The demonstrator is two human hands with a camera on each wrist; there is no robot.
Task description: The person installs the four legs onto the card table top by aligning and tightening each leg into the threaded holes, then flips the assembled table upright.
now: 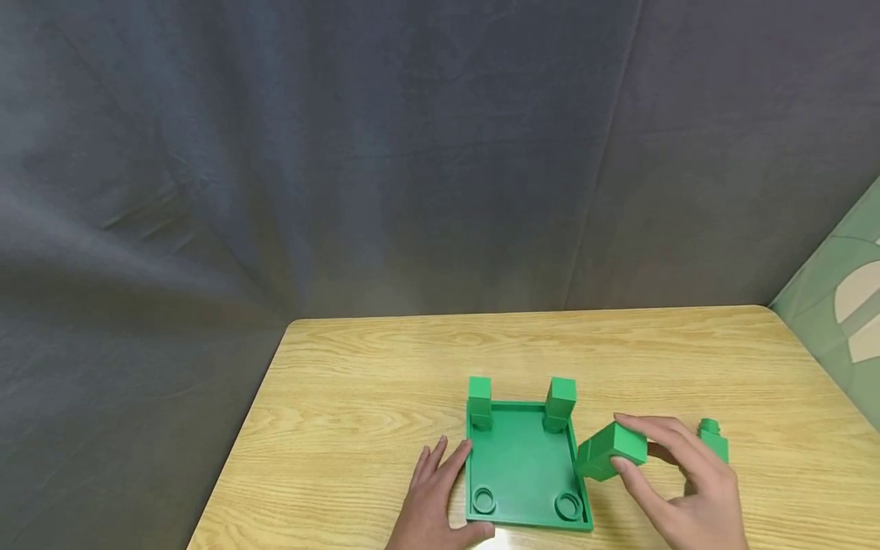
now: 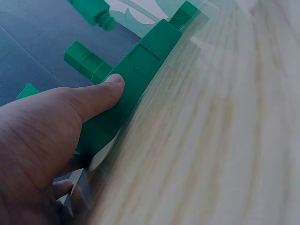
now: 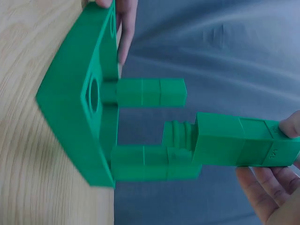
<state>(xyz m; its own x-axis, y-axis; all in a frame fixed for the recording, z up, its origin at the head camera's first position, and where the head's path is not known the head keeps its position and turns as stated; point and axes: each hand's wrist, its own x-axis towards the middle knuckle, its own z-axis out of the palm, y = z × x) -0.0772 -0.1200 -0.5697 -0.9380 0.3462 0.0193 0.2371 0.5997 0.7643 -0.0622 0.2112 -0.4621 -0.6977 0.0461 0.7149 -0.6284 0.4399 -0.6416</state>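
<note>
A square green tray-like base [image 1: 525, 466] lies on the table with its hollow side up. Two green legs, the left one [image 1: 480, 399] and the right one [image 1: 560, 401], stand upright in its far corners. Round sockets [image 1: 484, 500] show in both near corners. My left hand [image 1: 433, 500] rests along the base's left side, its thumb [image 2: 105, 91] against the near wall. In my right hand [image 1: 694, 477] I pinch a loose green leg [image 3: 234, 140] by its plain end. Its threaded end points toward the base, apart from the near right socket [image 3: 93, 95].
Another green leg [image 1: 713, 439] stands on the table behind my right hand, threaded end up. The wooden table [image 1: 344, 428] ends at a dark cloth [image 1: 440, 153] at the back. A patterned green surface [image 1: 846, 305] borders the right side.
</note>
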